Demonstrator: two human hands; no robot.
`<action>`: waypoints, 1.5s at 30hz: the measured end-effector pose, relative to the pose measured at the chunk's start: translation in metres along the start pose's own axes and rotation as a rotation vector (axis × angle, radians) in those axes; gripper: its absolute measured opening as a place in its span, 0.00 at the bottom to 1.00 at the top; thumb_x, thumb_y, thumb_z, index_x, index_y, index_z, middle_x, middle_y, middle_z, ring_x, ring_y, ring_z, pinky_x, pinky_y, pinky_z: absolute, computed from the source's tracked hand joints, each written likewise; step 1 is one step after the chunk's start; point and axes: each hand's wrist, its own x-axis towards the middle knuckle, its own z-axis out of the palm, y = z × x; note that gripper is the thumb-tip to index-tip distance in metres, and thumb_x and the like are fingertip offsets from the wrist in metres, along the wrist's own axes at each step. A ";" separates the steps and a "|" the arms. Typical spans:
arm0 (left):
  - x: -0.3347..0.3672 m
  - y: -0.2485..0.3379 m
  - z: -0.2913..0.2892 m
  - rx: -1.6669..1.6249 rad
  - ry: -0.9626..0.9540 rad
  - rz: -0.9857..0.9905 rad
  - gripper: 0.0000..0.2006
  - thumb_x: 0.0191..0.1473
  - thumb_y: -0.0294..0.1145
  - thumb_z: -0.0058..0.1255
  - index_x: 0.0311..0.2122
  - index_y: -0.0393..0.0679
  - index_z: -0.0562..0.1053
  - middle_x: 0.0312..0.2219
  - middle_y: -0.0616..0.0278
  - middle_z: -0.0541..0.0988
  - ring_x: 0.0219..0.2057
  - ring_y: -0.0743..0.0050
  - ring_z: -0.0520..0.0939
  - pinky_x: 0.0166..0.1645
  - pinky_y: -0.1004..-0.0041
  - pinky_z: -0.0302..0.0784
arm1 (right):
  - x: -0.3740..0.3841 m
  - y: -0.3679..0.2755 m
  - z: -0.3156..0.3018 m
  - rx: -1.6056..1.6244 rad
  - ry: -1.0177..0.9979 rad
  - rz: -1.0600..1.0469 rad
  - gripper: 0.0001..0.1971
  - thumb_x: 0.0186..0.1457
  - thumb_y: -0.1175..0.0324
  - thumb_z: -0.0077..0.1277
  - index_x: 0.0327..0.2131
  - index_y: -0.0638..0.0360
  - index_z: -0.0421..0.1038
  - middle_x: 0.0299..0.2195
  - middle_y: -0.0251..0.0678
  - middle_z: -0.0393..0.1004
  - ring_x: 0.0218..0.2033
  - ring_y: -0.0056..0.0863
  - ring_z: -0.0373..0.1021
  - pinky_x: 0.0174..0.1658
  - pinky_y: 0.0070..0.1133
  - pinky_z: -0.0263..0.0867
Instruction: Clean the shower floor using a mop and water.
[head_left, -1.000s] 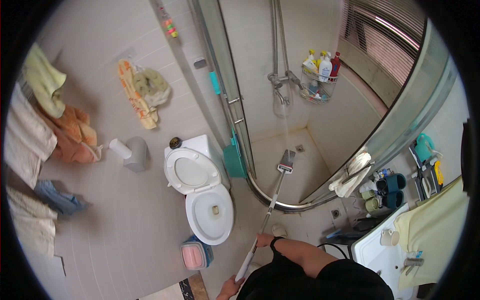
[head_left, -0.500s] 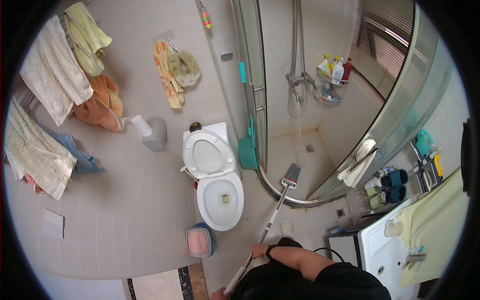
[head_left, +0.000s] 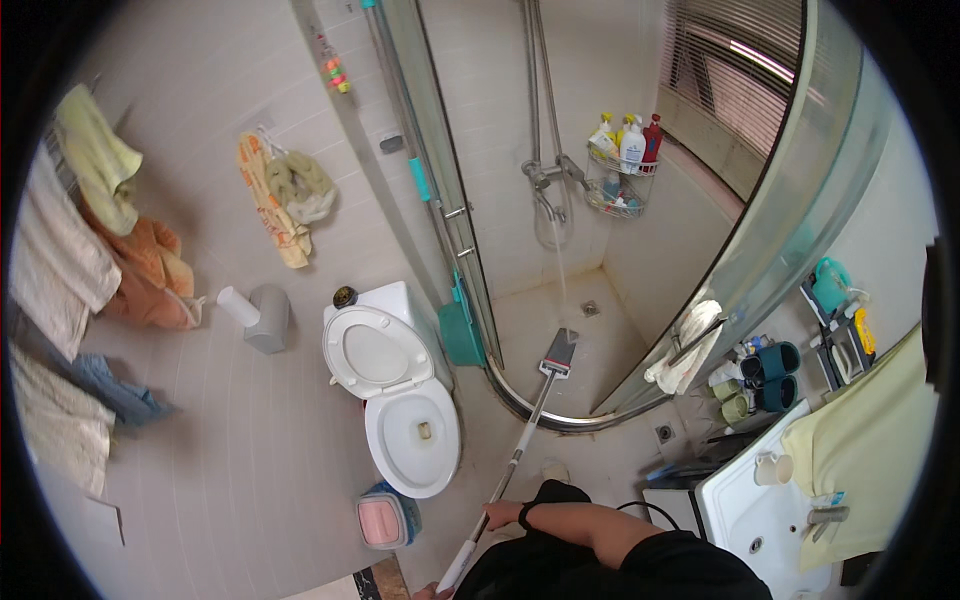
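Observation:
A flat-headed mop with a long white and grey pole slants up from the lower edge into the shower. My right hand, with a black band on its wrist, is wrapped round the middle of the pole. Lower down, my left hand is at the pole's white lower end, closed on it and partly cut off by the picture's edge. The grey mop head lies on the shower floor just inside the curved sill. A thin stream of water runs from the shower tap down to it.
A toilet with raised lid and a pink-topped bin stand left of the pole. The curved metal sill and glass door edge the shower. At right are a washbasin and slippers on the wall.
The mop head has moved slightly deeper into the shower, under the water stream. Both hands stay on the pole. My view has turned, so the room sits further left in the picture.

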 end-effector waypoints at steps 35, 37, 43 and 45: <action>0.045 0.043 0.026 -0.073 -0.090 -0.055 0.21 0.51 0.51 0.45 0.37 0.40 0.66 0.16 0.64 0.69 0.14 0.77 0.69 0.19 0.76 0.65 | -0.009 0.030 -0.035 -0.116 0.056 0.250 0.37 0.45 0.54 0.48 0.55 0.66 0.49 0.30 0.50 0.71 0.31 0.46 0.69 0.33 0.34 0.67; 0.025 0.018 0.018 -0.046 -0.115 -0.088 0.21 0.51 0.50 0.45 0.37 0.40 0.66 0.16 0.65 0.69 0.14 0.78 0.70 0.19 0.77 0.66 | -0.013 0.009 -0.009 -0.197 -0.003 0.231 0.36 0.46 0.56 0.46 0.55 0.67 0.48 0.31 0.51 0.71 0.33 0.45 0.69 0.33 0.36 0.66; -0.031 -0.076 0.007 -0.096 -0.067 -0.094 0.20 0.51 0.51 0.46 0.36 0.43 0.68 0.16 0.66 0.69 0.14 0.79 0.68 0.18 0.78 0.64 | -0.012 -0.055 0.057 -0.264 -0.076 0.128 0.36 0.46 0.55 0.48 0.55 0.66 0.48 0.35 0.51 0.70 0.36 0.45 0.68 0.38 0.37 0.65; -0.044 -0.094 0.002 -0.090 -0.062 -0.102 0.20 0.50 0.51 0.47 0.36 0.43 0.69 0.16 0.67 0.69 0.13 0.79 0.67 0.18 0.78 0.63 | -0.009 -0.067 0.068 -0.249 -0.141 0.097 0.36 0.46 0.55 0.48 0.54 0.66 0.49 0.36 0.51 0.70 0.37 0.46 0.68 0.38 0.37 0.65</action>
